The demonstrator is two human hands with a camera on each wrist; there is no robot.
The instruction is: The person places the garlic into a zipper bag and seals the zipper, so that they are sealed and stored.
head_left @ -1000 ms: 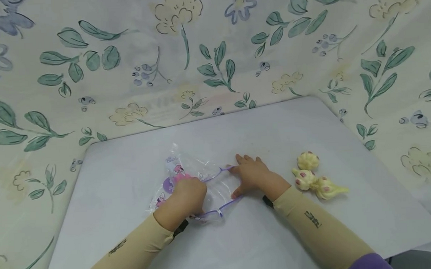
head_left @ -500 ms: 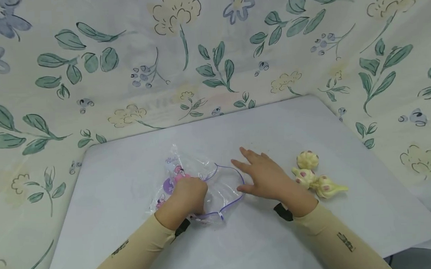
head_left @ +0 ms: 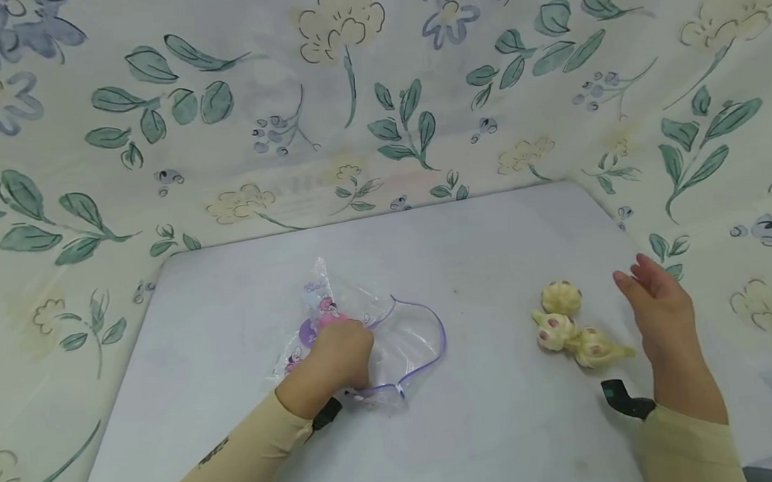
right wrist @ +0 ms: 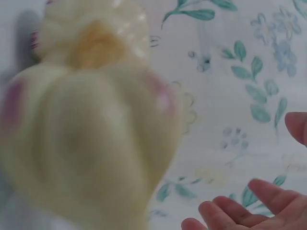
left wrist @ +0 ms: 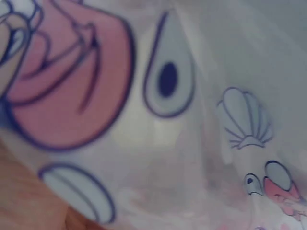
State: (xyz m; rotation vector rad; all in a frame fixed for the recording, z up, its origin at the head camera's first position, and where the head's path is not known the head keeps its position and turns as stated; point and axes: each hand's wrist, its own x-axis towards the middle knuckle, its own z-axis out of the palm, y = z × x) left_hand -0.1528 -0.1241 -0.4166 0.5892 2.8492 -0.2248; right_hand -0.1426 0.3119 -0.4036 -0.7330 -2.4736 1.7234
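At left, pink and purple print (head_left: 308, 333) shows beside the knuckles of a person's left hand (head_left: 341, 349), which is curled and apparently clamped on a clear plastic bag (head_left: 399, 343); the fingertips are hidden from where I stand. The bag lies on a white table (head_left: 488, 251), and to the right of those fingers a purple cord (head_left: 444, 335) rings its mouth in a wide loop — the grip likely anchors light plastic that would otherwise slide or fold shut. Farther right, well apart from the bag, three garlic bulbs (head_left: 555, 331) sit clustered, just left of the right hand's (head_left: 666, 316) fingers, perhaps grouped there for easy reach. That hand is raised and holds nothing — fingers slightly apart, thumb clear of them, seemingly kept free for the bulbs.
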